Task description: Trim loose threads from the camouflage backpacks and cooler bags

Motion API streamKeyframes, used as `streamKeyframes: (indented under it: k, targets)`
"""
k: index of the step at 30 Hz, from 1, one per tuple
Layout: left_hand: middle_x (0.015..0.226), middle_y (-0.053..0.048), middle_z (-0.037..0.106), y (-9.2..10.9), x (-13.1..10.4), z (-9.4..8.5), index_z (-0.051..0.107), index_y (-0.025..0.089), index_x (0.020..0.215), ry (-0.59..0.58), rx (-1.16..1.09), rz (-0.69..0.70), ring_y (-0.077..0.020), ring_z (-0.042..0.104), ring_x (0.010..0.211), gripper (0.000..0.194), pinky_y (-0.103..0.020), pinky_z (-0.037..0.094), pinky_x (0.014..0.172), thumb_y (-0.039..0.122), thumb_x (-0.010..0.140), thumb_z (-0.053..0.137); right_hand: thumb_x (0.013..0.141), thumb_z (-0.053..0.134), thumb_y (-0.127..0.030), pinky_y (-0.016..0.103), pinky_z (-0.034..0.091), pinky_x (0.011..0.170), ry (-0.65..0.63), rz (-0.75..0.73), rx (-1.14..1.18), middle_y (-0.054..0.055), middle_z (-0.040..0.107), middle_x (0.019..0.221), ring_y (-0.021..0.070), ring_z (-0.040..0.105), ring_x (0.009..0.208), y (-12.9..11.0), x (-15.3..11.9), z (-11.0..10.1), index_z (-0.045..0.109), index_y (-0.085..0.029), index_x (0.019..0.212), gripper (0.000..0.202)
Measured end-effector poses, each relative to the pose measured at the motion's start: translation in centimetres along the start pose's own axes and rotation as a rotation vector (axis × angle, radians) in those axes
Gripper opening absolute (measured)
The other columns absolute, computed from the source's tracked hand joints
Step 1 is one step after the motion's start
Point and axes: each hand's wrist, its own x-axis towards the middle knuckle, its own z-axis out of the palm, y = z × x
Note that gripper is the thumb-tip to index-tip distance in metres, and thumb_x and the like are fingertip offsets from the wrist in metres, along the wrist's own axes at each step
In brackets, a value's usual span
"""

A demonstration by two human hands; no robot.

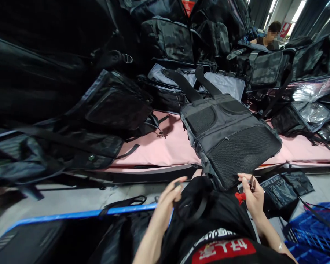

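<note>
In front of my lap a black backpack point(231, 128) lies with its mesh back panel up. Its two shoulder straps stretch away from me, and its near end hangs over the table's edge by my legs. My left hand point(166, 200) is left of that near end, its thumb and fingers pinched on a small dark piece point(177, 184) too blurred to name. Just at the bag's near right corner, my right hand point(253, 200) is closed around what look like small metal thread snips point(252, 183). A red scrap point(240, 198) hangs from beneath this hand.
Camouflage bags point(167, 40) are piled along the back and left of the pink-covered table point(159, 146). A blue-rimmed bin point(85, 212) with dark bags stands at lower left, a blue crate point(316, 231) at lower right. Another person point(272, 36) is behind the piles.
</note>
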Motion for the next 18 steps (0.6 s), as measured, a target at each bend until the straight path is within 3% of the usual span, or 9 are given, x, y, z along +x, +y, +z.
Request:
streamKeyframes:
  k: [2,5,12,18]
  targets:
    - [0.076,-0.004,0.055,0.4,-1.4,3.6,0.067,0.015,0.094,-0.245,-0.045,-0.047,-0.0106,0.043,0.062,0.037,-0.023,0.036,0.054,0.041,0.068,0.063,0.087,0.049,-0.034,0.028,0.048,0.072,-0.037,0.059,-0.018,0.006,0.062,0.088,0.0150,0.059,0.076,0.0,-0.7,-0.7,0.061,-0.016,0.100,0.025]
    - [0.076,-0.003,0.058,0.8,-2.8,6.6,0.068,0.017,0.095,-0.358,0.035,-0.033,-0.0119,0.046,0.065,0.034,-0.024,0.038,0.061,0.037,0.068,0.065,0.086,0.050,-0.034,0.027,0.047,0.076,-0.097,0.081,-0.006,0.006,0.060,0.096,0.0148,0.058,0.083,0.3,-1.7,-1.6,0.053,-0.018,0.112,0.030]
    - [0.064,-0.002,0.064,0.5,-3.5,7.8,0.068,0.013,0.073,-0.227,-0.013,-0.104,-0.0126,0.055,0.061,0.021,-0.024,0.045,0.063,0.028,0.059,0.074,0.088,0.048,-0.030,0.030,0.048,0.080,-0.251,0.075,0.029,0.004,0.061,0.097,0.0158,0.059,0.088,-0.7,-2.5,-1.6,0.052,-0.023,0.108,0.022]
    - [0.080,-0.004,0.070,0.3,-4.1,7.9,0.070,0.016,0.084,-0.176,-0.012,-0.071,-0.0148,0.062,0.072,0.026,-0.025,0.049,0.072,0.027,0.061,0.073,0.081,0.057,-0.022,0.032,0.049,0.082,-0.375,-0.161,-0.062,0.005,0.063,0.098,0.0180,0.060,0.091,-2.3,-1.6,-0.7,0.060,-0.023,0.101,0.020]
